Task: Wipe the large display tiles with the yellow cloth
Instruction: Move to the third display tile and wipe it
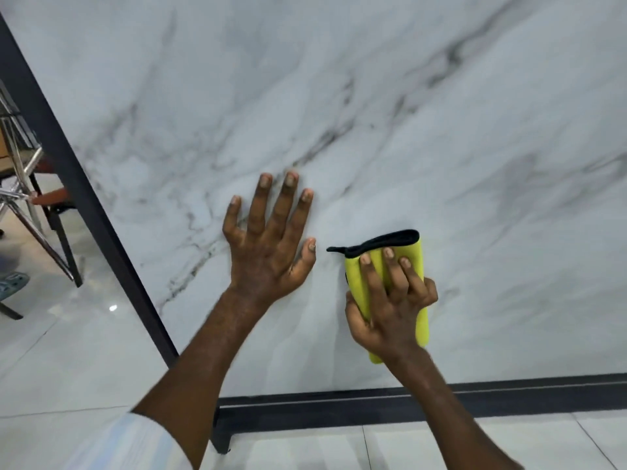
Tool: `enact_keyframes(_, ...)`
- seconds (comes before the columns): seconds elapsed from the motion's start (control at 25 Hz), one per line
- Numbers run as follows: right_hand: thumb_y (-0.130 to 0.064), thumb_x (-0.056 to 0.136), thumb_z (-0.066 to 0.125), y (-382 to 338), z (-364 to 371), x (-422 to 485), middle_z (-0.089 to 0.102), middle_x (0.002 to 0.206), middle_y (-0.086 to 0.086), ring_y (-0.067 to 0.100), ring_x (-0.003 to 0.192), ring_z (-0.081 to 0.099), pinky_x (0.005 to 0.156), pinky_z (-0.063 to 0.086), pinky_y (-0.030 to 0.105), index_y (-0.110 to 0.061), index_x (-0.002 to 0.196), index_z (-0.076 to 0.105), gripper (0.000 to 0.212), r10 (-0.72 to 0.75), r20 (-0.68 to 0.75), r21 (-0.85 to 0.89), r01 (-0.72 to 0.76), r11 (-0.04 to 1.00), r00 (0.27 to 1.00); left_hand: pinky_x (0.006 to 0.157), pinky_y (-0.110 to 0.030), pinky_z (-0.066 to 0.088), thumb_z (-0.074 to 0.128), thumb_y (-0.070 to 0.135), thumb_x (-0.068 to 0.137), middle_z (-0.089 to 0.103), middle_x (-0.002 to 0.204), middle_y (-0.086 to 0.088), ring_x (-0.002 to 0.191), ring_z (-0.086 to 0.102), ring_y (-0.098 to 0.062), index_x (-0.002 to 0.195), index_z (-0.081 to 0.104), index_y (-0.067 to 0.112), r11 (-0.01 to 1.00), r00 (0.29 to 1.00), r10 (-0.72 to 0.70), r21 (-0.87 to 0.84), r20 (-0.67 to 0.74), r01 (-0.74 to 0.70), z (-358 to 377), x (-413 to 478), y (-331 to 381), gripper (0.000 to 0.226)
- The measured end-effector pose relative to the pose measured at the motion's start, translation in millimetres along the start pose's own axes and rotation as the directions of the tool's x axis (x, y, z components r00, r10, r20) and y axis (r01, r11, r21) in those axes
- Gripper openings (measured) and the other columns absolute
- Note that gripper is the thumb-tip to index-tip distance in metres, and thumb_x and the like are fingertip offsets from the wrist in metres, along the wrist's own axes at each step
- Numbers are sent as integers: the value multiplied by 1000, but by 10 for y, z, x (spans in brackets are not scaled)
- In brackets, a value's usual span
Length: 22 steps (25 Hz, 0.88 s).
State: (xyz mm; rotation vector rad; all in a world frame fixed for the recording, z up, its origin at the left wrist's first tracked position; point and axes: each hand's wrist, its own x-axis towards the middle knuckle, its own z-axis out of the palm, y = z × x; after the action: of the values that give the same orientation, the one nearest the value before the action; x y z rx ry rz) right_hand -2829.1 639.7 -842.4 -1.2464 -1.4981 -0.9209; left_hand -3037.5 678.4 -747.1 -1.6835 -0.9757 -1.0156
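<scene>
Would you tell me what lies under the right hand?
A folded yellow cloth with black edging, held against the marble-look tile by the right hand. The tile beneath the cloth is covered.

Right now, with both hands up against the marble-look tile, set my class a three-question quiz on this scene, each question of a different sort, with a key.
1. Multiple choice: which hand grips the yellow cloth? A the left; B the right; C both.
2. True or false: the left hand lies flat, fingers spread, on the tile.
3. Fill in: the hem along the cloth's upper edge is ____ in colour.

Key: 1 B, the right hand; 2 true; 3 black.
</scene>
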Motion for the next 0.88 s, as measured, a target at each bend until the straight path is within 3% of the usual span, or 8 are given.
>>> enact_keyframes(0.16,-44,69,63,-87,-399,1354,36,163,0,24,143,32,99,34,58,-33,154,46,88,-146,-60,94,151,984,987,124,-56,9,49,39,103,27,172,-8,160,21,-31,165,31,18,998,998,-25,-62,51,28,-130,14,9,68)
enact_keyframes(0.28,-43,71,65,-121,-641,2599,40,162,1,22,140,35,100,35,54,-30,153,50,85,-18,-189,109,39,993,982,117,-55,19,59,37,96,34,169,-7,154,32,-28,156,49,21,983,999,-29,-179,30,34,-406,298,-84,63)
enact_keyframes(0.4,-41,78,67,-157,-615,2629,42,162,3,24,142,37,102,36,56,-27,153,50,78,47,-244,80,-28,996,969,114,-53,25,51,43,99,28,170,-8,154,34,-28,156,49,18,991,990,-54,-126,-132,38,-612,1230,-365,62)
enact_keyframes(0.6,-42,78,65,-216,-413,1900,38,163,1,29,140,41,96,39,60,-29,151,50,75,63,-203,26,-59,998,977,123,-62,21,48,43,103,26,172,-9,160,22,-35,163,35,10,1000,991,6,0,-133,-6,-446,1815,-600,70)
enact_keyframes(0.76,-48,76,58,-190,-763,3402,37,163,-2,26,135,37,97,35,51,-34,155,45,82,49,-264,46,-38,998,963,123,-63,24,48,42,103,31,171,-6,159,24,-36,162,38,10,1000,987,20,0,-157,-21,-408,1774,-624,67)
enact_keyframes(0.88,-50,78,56,-83,-1082,4498,36,163,-7,23,137,35,98,35,52,-39,157,41,81,106,-268,89,-85,992,958,121,-63,24,50,40,102,33,170,-8,159,26,-37,160,41,9,1000,985,26,0,-171,-26,-409,1794,-620,67)
